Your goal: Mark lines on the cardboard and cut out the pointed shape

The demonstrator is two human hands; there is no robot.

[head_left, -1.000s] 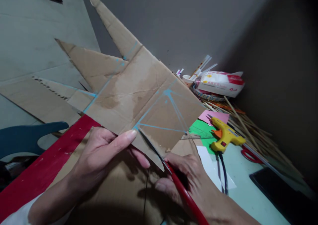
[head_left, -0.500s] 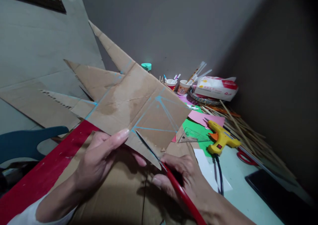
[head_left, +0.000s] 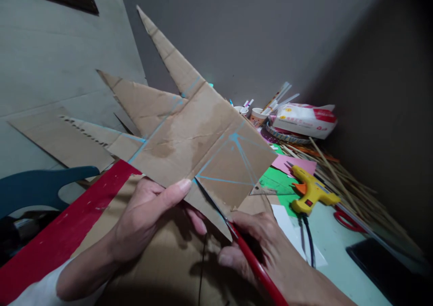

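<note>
A large brown cardboard piece (head_left: pixel 182 134) with pointed spikes at its upper left and blue drawn lines is held up in front of me. My left hand (head_left: pixel 152 211) grips its lower edge, thumb on top and fingers underneath. My right hand (head_left: pixel 257 238) holds red-handled scissors (head_left: pixel 255 263). Their dark blade lies across the lower right part of the cardboard, with its tip near a corner of the blue lines, just right of my left thumb. A narrow pointed flap of cardboard hangs below the blade. The other blade is hidden under the cardboard.
A yellow glue gun (head_left: pixel 313 192) lies on green paper (head_left: pixel 282 180) at the right, near a black phone-like object (head_left: pixel 379 263). Behind are a paper cup (head_left: pixel 257 116) with sticks, a tissue pack (head_left: pixel 304 119) and thin wooden sticks (head_left: pixel 358 193). A blue chair (head_left: pixel 30 186) stands at the left.
The cardboard, both hands and the scissors have shifted to the right in view, and the cardboard's upper spike now points more steeply upward. Both hands keep their grips.
</note>
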